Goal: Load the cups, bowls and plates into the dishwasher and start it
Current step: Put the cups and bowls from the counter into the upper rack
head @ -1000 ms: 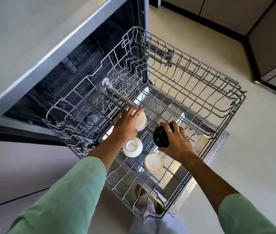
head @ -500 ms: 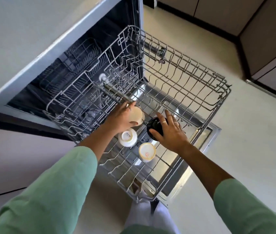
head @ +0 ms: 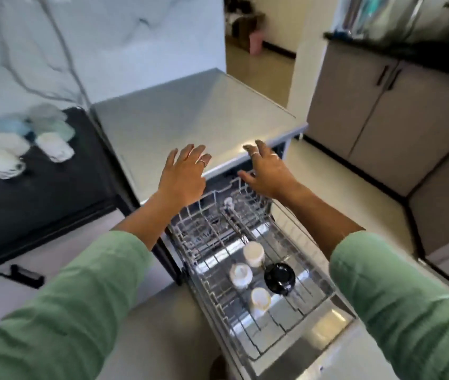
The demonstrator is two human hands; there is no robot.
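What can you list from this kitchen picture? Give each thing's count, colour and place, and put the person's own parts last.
Cups: three, cream, upside down in the pulled-out rack.
Black cup: one, black, in the rack right of the cream ones.
Dish rack: one, grey wire, drawn out over the open door.
Dishwasher top: one, grey, beyond the rack.
Dishes: several, white and pale blue-green, blurred, on the black counter at left.
Cabinets: grey, at right.
Left hand: fingers spread, empty.
Right hand: fingers spread, empty.

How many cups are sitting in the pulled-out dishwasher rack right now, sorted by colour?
White or cream cups: 3
Black cups: 1
Total: 4 cups in the rack. Both hands are empty.
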